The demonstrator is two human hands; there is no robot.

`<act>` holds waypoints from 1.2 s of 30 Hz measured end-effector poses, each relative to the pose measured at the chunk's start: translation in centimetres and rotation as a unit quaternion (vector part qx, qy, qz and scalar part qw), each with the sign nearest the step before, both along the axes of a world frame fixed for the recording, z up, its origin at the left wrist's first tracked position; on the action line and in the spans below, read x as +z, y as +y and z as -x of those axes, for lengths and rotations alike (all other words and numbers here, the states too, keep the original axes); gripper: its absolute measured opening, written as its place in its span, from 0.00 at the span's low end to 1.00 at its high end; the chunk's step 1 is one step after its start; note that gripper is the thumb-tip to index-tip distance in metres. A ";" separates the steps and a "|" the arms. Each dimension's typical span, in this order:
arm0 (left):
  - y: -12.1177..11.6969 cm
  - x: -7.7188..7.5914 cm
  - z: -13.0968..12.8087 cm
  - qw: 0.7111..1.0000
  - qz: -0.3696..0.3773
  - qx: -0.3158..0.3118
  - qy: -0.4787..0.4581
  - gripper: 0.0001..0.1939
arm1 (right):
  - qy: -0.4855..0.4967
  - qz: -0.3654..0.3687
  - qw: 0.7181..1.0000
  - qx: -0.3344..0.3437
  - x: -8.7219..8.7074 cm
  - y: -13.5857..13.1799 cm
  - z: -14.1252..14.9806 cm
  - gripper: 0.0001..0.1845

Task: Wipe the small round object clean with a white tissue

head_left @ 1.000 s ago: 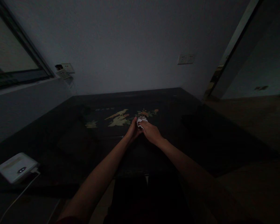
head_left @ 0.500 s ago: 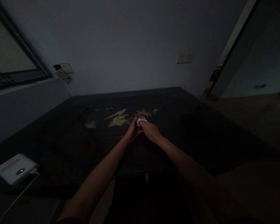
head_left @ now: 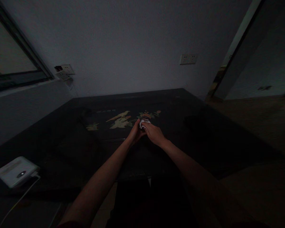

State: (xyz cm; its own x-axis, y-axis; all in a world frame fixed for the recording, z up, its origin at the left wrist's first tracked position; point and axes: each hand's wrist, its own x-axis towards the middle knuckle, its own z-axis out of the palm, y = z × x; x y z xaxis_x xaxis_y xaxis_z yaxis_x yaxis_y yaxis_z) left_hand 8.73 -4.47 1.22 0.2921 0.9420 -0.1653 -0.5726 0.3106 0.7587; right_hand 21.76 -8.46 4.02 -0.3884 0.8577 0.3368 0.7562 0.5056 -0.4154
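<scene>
Over the middle of a dark table (head_left: 142, 161), my two hands meet around a small round object with a dark, shiny rim (head_left: 146, 117). My left hand (head_left: 135, 133) wraps its left side and underside. My right hand (head_left: 154, 133) is closed on a crumpled white tissue or cloth (head_left: 144, 123), pressed against the object. Most of the object is hidden by the white piece and my fingers. In this dim light I cannot make out its exact kind.
A bird-and-flower picture (head_left: 120, 122) decorates the tabletop. At the left edge sits a white box-shaped device (head_left: 16, 171) with a cable (head_left: 19, 200). Wall sockets (head_left: 188, 59) are on the wall behind, and a window (head_left: 11, 47) is at upper left.
My right hand and the white tissue or cloth have shifted very slightly on the round object. My left hand keeps its place.
</scene>
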 end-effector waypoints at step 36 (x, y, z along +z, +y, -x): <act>-0.4 0.5 -0.1 0.999 -0.004 0.026 0.023 0.16 | -0.155 0.017 0.986 -0.055 1.6 -0.8 0.3 0.18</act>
State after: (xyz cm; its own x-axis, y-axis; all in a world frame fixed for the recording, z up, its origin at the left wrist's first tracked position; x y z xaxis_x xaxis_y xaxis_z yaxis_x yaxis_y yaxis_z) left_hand 8.84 -4.86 1.70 0.2354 0.9569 -0.1700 -0.5523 0.2756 0.7868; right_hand 21.46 -9.23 5.58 -0.3720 0.9093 0.1863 0.8989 0.4030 -0.1721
